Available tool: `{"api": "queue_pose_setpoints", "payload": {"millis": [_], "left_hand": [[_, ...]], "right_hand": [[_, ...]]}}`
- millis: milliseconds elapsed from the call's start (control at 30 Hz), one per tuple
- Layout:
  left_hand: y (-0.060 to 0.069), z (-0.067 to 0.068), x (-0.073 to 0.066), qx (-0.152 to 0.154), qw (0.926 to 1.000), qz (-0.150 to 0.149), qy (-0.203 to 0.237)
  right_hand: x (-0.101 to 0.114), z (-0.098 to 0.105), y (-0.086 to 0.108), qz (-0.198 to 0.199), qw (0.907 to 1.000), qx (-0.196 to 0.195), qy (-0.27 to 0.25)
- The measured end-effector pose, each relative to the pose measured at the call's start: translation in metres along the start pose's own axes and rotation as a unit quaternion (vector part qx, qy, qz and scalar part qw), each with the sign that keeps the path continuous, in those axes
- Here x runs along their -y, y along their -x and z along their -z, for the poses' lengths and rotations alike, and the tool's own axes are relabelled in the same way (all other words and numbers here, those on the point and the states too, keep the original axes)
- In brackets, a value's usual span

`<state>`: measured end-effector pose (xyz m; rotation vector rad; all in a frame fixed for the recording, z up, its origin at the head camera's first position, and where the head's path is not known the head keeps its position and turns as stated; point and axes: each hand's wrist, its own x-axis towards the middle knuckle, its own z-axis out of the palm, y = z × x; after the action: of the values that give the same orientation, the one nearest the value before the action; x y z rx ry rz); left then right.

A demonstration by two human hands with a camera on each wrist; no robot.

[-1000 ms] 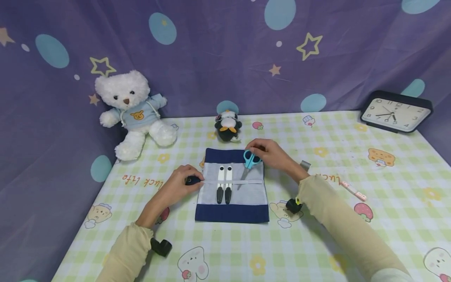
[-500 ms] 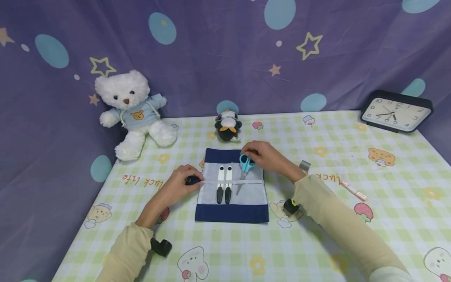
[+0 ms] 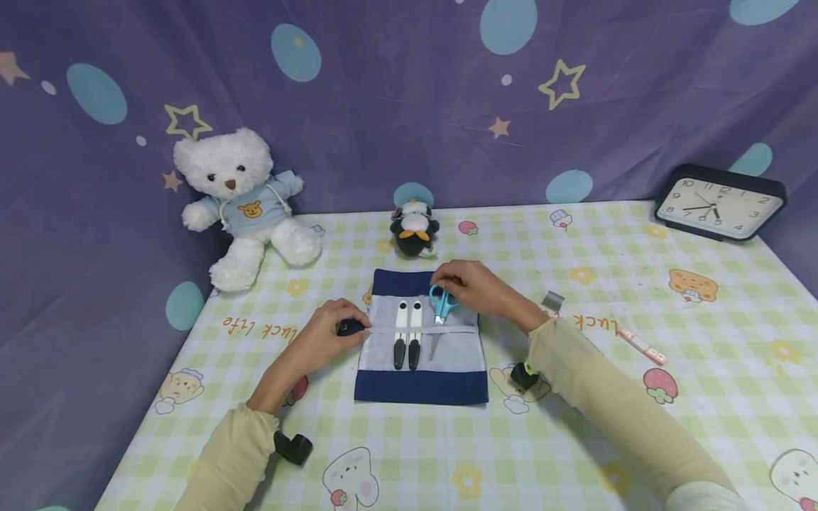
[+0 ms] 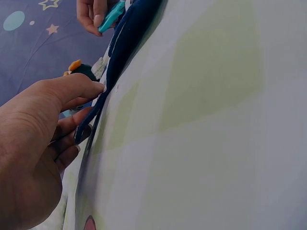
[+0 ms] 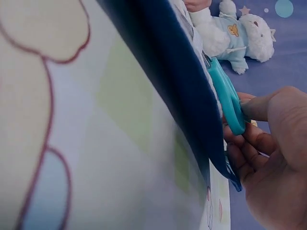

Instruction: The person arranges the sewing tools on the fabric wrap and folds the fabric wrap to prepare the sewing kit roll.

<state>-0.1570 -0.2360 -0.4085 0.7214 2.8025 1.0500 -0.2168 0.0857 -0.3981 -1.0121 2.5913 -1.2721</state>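
A light grey fabric tool roll with navy ends (image 3: 420,387) lies spread on the table. Under its narrow white band (image 3: 463,329) sit two slim white tools (image 3: 409,333) with black ends, side by side. My right hand (image 3: 476,285) pinches turquoise-handled scissors (image 3: 444,304) by the finger loops, blades pointing toward me; the band appears to cross over them. My left hand (image 3: 329,328) pinches a navy tab (image 3: 349,326) at the roll's left edge. In the left wrist view, the thumb of the left hand (image 4: 38,124) presses the navy cloth from above.
A white teddy bear (image 3: 239,206) sits at the back left, and a penguin plush (image 3: 414,231) lies behind the roll. A black-framed clock (image 3: 718,204) stands at the back right. A small pinkish strip (image 3: 641,345) lies right of my right forearm.
My right hand has moved left and slightly toward me with the scissors. Their blades have turned straighter and now cross the band beside the white tools. The left hand has stayed put.
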Motion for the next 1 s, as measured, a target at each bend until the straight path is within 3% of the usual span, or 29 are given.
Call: {"api": "queue_pose_setpoints", "payload": {"millis": [400,1000], "left_hand": [[0.0,0.0,0.0,-0.002,1.0,0.0,-0.007],[0.0,0.0,-0.001,-0.001,0.9999,0.002,-0.011]], "right_hand": [[0.002,-0.007,0.001,0.009,0.9995,0.025,-0.016],[0.001,-0.012,0.004,0.012,0.9994,0.032,-0.011]]}}
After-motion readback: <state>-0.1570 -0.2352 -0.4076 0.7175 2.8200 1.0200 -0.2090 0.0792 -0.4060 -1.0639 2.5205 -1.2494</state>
